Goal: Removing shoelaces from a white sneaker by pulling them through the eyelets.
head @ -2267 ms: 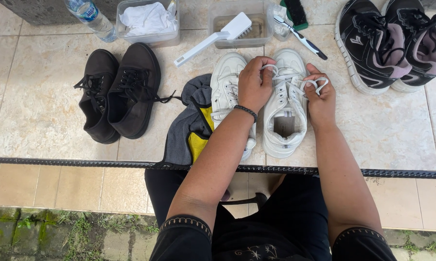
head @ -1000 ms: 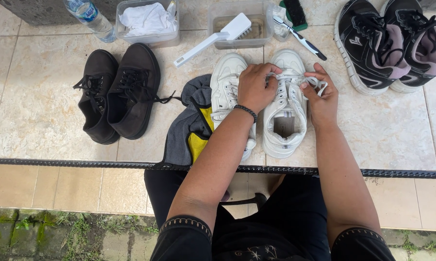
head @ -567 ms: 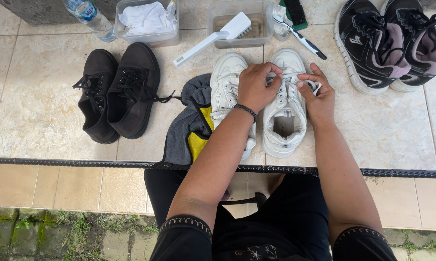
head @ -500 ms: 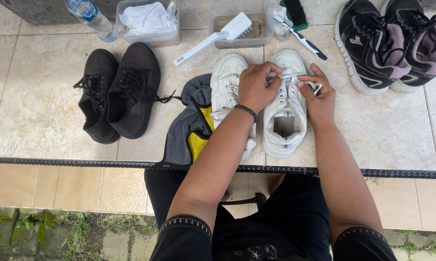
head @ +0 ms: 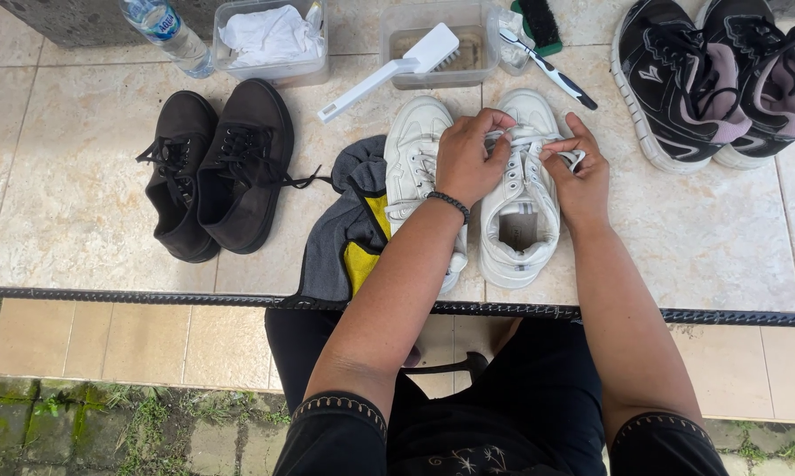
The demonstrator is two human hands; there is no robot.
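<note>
Two white sneakers stand side by side on the tiled ledge. My left hand [head: 470,157] and my right hand [head: 578,167] are both over the right white sneaker [head: 523,229], fingers pinching its white lace [head: 528,139] near the top eyelets. My left forearm crosses over the left white sneaker [head: 415,159], hiding its heel. A black bead bracelet sits on my left wrist.
A grey and yellow cloth [head: 349,238] lies under the left sneaker. A pair of black shoes [head: 217,167] is to the left, a black and pink pair [head: 710,75] at the right. Behind stand two plastic tubs [head: 270,40], a white brush [head: 389,66], a toothbrush [head: 547,66] and a water bottle [head: 164,31].
Both hands stay on the right white sneaker. The fingers have shifted slightly along the lace near the top eyelets, and the right hand has drawn in closer to the shoe.
</note>
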